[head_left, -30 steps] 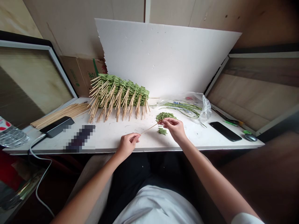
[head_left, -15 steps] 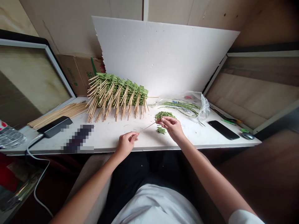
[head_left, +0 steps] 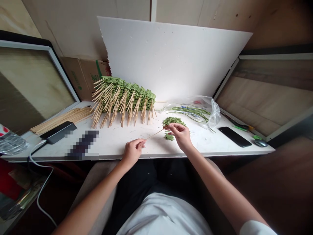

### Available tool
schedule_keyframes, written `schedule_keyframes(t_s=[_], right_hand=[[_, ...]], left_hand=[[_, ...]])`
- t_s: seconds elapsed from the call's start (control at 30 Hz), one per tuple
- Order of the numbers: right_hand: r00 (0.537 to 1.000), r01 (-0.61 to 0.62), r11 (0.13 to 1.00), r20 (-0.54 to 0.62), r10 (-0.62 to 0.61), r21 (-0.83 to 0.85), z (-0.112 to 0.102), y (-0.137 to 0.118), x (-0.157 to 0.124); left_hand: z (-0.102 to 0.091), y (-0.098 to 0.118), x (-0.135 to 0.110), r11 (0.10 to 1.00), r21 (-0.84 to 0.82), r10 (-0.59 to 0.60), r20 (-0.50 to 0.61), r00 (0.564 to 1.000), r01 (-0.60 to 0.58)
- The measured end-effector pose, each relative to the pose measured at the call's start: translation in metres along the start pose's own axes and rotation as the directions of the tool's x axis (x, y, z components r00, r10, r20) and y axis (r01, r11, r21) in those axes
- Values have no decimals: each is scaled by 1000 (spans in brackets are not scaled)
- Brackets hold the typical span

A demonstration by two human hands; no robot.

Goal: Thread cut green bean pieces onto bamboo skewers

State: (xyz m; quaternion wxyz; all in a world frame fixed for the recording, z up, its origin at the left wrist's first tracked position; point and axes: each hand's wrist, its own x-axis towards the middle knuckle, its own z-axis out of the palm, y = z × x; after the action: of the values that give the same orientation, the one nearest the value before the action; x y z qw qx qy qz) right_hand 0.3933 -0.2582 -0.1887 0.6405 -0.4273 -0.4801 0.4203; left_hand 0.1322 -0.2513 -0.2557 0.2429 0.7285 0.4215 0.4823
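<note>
A thin wooden stick (head_left: 155,133) slants up to the right between my two hands, above the front of the white table. My left hand (head_left: 132,152) is closed, pinching its lower end between thumb and fingers. At the upper end my right hand (head_left: 181,134) closes thumb and fingertips on it; whether a green piece is also in that grip is hidden. Just behind the right hand lies a heap of short green pieces (head_left: 174,121). A smaller group of green pieces (head_left: 169,136) sits below those fingers.
Many sticks with green ends (head_left: 127,98) are stacked at the back left. Bare sticks (head_left: 63,120) lie left, beside a black device (head_left: 58,132). Green stems in a clear plastic bag (head_left: 193,111), a phone (head_left: 234,137) and a mouse (head_left: 260,142) are on the right. A white board (head_left: 171,58) stands behind.
Both hands keep their grip on the stick and have barely moved. The whole view has shifted very slightly.
</note>
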Motion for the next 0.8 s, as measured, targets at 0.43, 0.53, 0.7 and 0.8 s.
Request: schedule_keyframes(t_s=[0.43,0.53,0.7,0.8], right_hand=[[998,7,998,-60,-4,61,12,14,-8],[996,14,998,-89,-8,69,15,17,-10],[999,-12,999,-40,14,36,30,23,-23],[999,-43,999,8,43,31,40,25,-29]], left_hand=[[1,-5,-2,1000,14,13,-20,1000,-12],[2,-6,-2,1000,14,18,-27,999,-18],[6,3,-1,998,0,55,-23,998,-55],[5,12,2,998,0,62,-25,998,-62]])
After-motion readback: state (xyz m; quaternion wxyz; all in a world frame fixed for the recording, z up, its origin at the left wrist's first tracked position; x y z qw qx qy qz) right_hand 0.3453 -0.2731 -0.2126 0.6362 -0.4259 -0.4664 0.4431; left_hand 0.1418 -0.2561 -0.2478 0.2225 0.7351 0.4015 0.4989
